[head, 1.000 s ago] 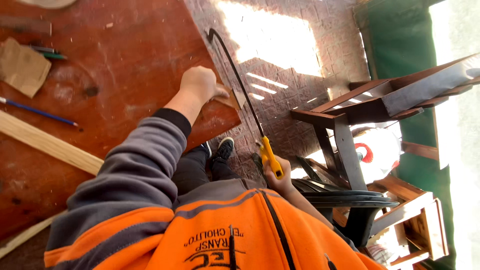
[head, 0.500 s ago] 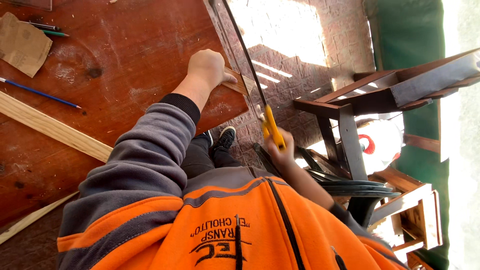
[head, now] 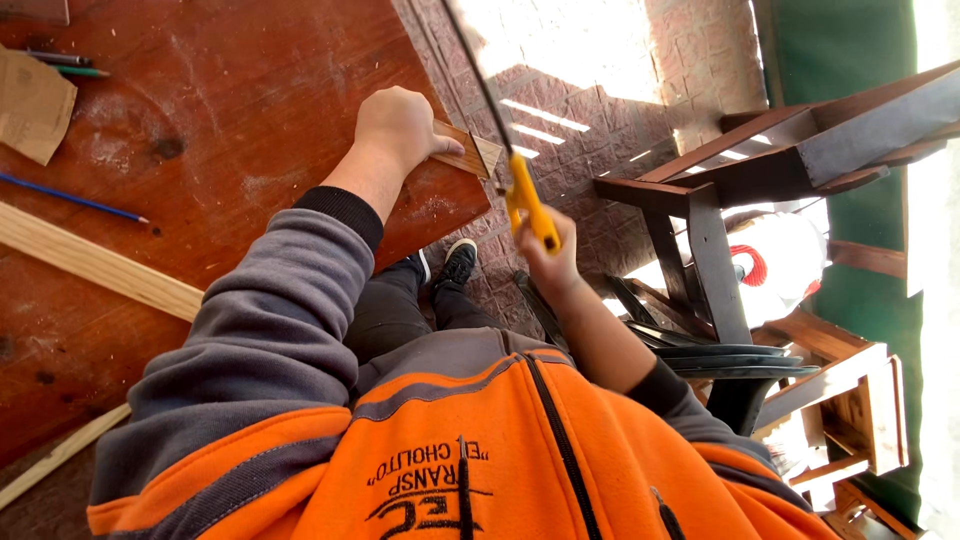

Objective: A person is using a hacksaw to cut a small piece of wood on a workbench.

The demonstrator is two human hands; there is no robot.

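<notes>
1. Hands first: my left hand [head: 400,128] sits upper centre of frame, fingers curled tight together & pressing down on a small wood offcut [head: 472,152] at the edge of the red-brown board [head: 200,150].
2. My right hand [head: 548,258] is just right of centre, fingers wrapped closed round the yellow handle [head: 528,205] of a hacksaw [head: 490,100]; thumb side faces the camera, fingertips hidden behind the handle.
3. Saw's dark frame runs from the handle up & left to the top edge of frame; it crosses right beside the offcut's outer end. Can't tell if the blade actually touches the wood.
4. Offcut: thin, light brown, sticks out past the board corner over the brick paving [head: 620,90], w/ my fingers on its inner end.
5. Board fills the upper left; on it a blue pencil [head: 72,197] at left, a piece of cardboard [head: 32,105] at far upper left, 2 more pens [head: 62,64] above that.
6. Pale wood batten [head: 95,262] lies diagonal across the board's left side, well apart from my left hand.
7. Bottom of frame: my grey sleeve & orange vest [head: 450,460]; black shoes [head: 445,265] visible below the board edge.
8. Right side: dark wooden frame pieces [head: 760,160] & stacked furniture, near my right arm but not touching.
</notes>
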